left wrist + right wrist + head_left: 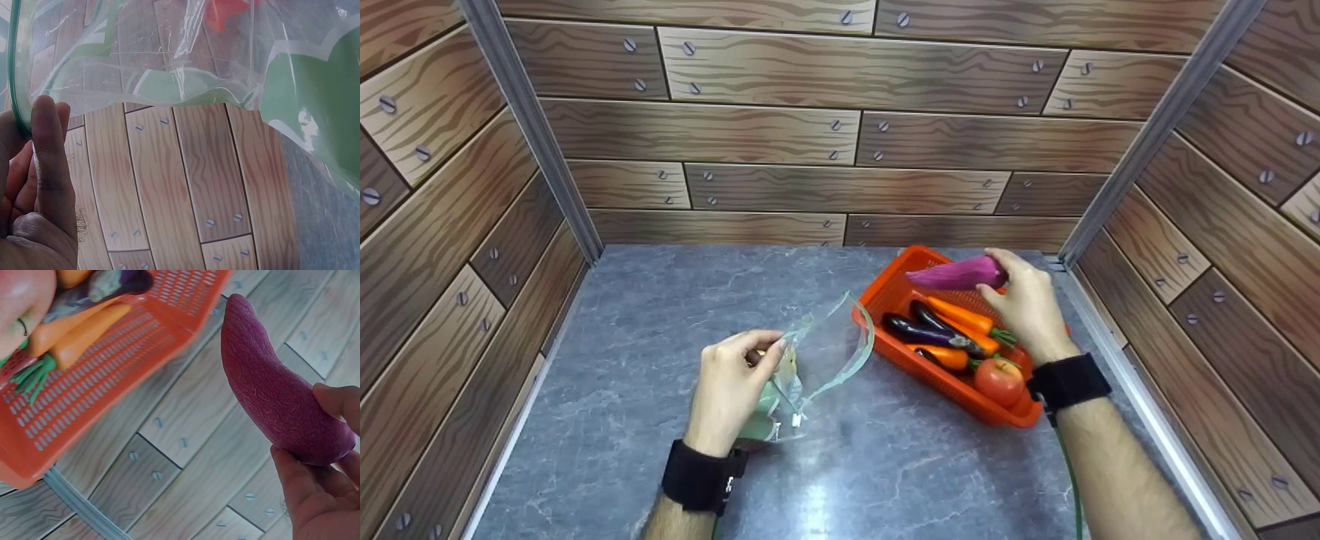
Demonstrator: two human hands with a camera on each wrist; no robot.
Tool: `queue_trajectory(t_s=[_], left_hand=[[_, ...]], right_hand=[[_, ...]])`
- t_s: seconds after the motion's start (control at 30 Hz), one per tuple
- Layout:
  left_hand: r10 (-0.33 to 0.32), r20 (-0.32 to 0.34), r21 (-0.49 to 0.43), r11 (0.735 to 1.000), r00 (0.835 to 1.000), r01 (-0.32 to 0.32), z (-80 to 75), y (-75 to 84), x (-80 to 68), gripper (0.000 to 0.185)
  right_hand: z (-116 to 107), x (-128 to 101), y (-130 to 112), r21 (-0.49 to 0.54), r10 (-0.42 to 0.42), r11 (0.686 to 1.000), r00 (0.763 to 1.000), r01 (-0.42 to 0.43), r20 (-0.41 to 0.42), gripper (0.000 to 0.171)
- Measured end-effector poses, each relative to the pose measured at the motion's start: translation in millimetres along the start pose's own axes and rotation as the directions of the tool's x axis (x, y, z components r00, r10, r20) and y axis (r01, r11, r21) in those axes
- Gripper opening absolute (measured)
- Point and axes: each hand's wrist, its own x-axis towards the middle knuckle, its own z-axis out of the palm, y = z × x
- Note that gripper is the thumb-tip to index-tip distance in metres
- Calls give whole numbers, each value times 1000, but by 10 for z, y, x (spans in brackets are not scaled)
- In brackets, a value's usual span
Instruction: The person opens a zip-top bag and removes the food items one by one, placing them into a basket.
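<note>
My left hand (pixel 735 386) pinches the rim of a clear plastic zip bag (pixel 315 90) between thumb and fingers. The bag's mouth gapes toward the basket, and its green-printed lower part lies partly behind my hand. Something yellowish shows in it, mostly hidden. With my right hand (pixel 1027 304) I grip a purple sweet potato (pixel 275 394) by its thick end, its tapered tip pointing left. It is held over the far part of an orange basket (pixel 937 386). Inside the basket lie dark eggplants (pixel 919 330), several carrots (pixel 960 313) and a red apple (pixel 999 381).
The basket stands at an angle on the right half of a grey marbled table (pixel 637 315). Wood-patterned walls (pixel 780 135) enclose the table at the back and both sides, with metal posts at the corners. Black bands (pixel 1069 382) circle both wrists.
</note>
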Motion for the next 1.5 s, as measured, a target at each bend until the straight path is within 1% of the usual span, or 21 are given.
queue_trajectory(t_s=[0.4, 0.6, 0.7, 0.87, 1.13, 1.4, 1.5], left_hand=[[-22, 18, -18, 1000, 1000, 22, 8, 12, -25, 11], [-17, 15, -30, 999, 1000, 18, 11, 2, -26, 12], [-14, 13, -28, 1000, 1000, 15, 14, 0, -26, 12], [-1, 8, -16, 1000, 1000, 1, 18, -12, -31, 13], [-20, 11, -11, 1000, 1000, 20, 21, -3, -30, 13], [-26, 17, -14, 1000, 1000, 27, 31, 0, -31, 14], [-22, 17, -10, 1000, 1000, 22, 35, -3, -30, 14]], right_hand=[[252, 78, 265, -40, 67, 997, 995, -65, 74, 59], [376, 103, 368, -67, 107, 993, 989, -100, 106, 57], [430, 115, 415, -86, 133, 989, 983, -123, 124, 58], [505, 104, 475, -100, 152, 985, 977, -138, 152, 59], [558, 33, 581, -120, 141, 985, 975, -121, 170, 58], [538, -32, 713, -151, 147, 982, 965, -115, 217, 65], [533, -59, 757, -157, 150, 981, 960, -115, 236, 65]])
